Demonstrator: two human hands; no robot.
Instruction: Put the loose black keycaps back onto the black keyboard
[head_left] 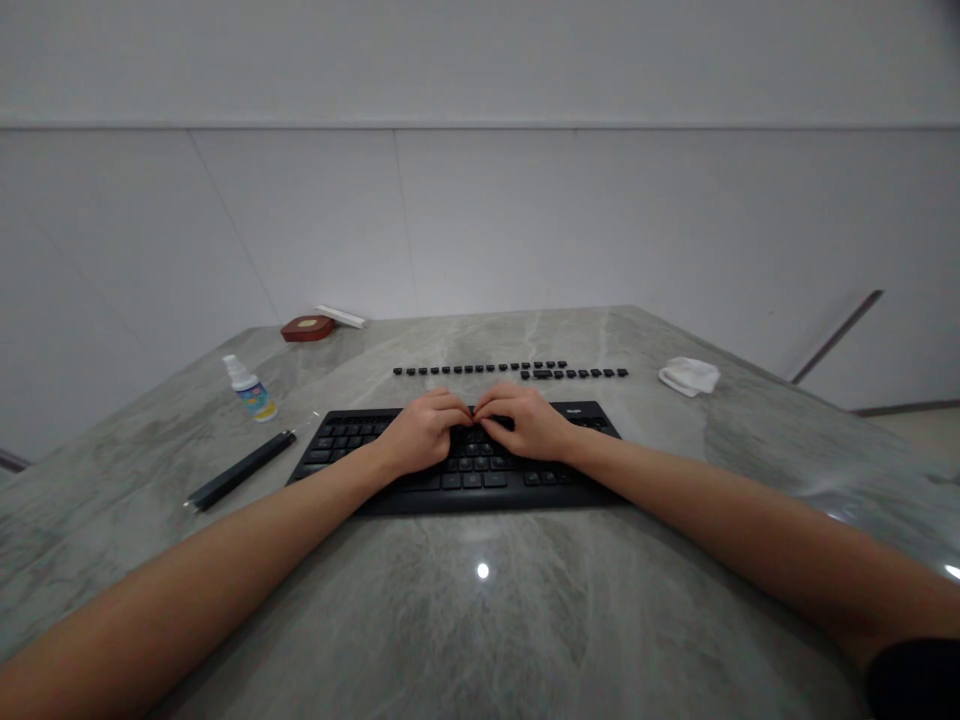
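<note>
Person's two bare hands work over a black keyboard (474, 466), which lies flat on a grey marbled table (484, 640), centre of view, front edge toward the person. Left hand (422, 432) comes in over the left-middle keys, fingers curled, thumb tucked toward the index finger. Right hand (528, 425) mirrors it from the other side, index and thumb bent inward with a small gap between them. Fingertips of both hands meet or nearly meet at the keyboard's upper middle; can't tell whether either hand pinches a key, too small and dark there. Pale lettering at the keyboard's upper right, too blurred to read.

Behind the keyboard, loose black keycaps in two lines: a long back row (480, 369) and a shorter front row (577, 374) set to the right, one cap in it wider than the others. White folded cloth (690, 376) right of the rows. Left side: white spray bottle (251, 390) with colourful label, upright; dark slim bar (240, 472) with shiny ends, lying diagonally near the keyboard. Far left corner: reddish-brown case (307, 328), white strip (341, 316) just beside it. Dark sleeve (913, 682) on right arm.
</note>
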